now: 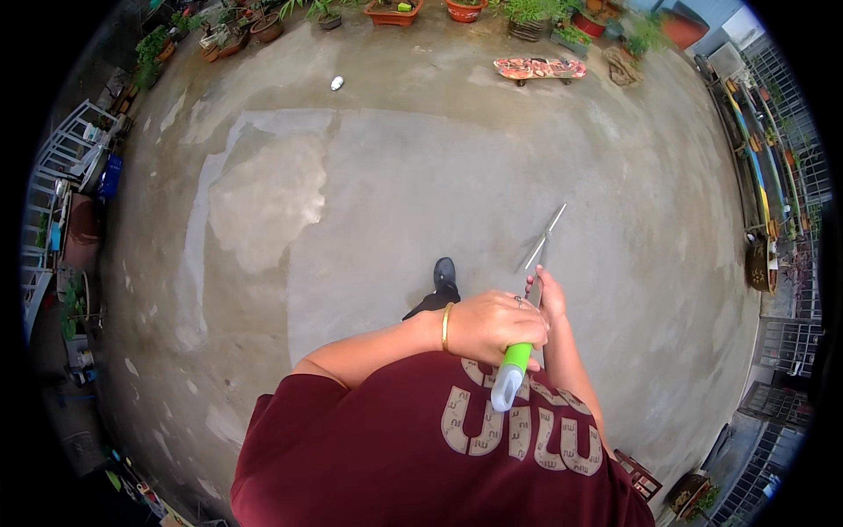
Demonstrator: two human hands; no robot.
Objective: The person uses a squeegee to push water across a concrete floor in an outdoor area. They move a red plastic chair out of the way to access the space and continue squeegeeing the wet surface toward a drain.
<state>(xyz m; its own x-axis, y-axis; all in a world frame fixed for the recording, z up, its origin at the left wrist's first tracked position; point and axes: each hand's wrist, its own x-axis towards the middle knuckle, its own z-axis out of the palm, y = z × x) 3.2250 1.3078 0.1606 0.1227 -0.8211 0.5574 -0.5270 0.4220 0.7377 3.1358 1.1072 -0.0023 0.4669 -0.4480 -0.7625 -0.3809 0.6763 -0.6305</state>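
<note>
My left hand [502,327] is closed round a long tool's pole just above its green grip [516,358], which has a pale grey loop end. My right hand [549,299] grips the metal pole farther along, its fingers curled round it. The pole leads away from me to a narrow, straight, silver crossbar head [545,237] over the grey concrete floor [395,193]; whether it touches the floor I cannot tell. My dark shoe [444,270] shows beyond my arms.
A patterned skateboard [539,68] and a small white object [337,83] lie toward the back. Potted plants [389,12] line the far edge. A white rack [54,154] with assorted items runs along the left; benches with pots [755,140] and railings [803,158] along the right.
</note>
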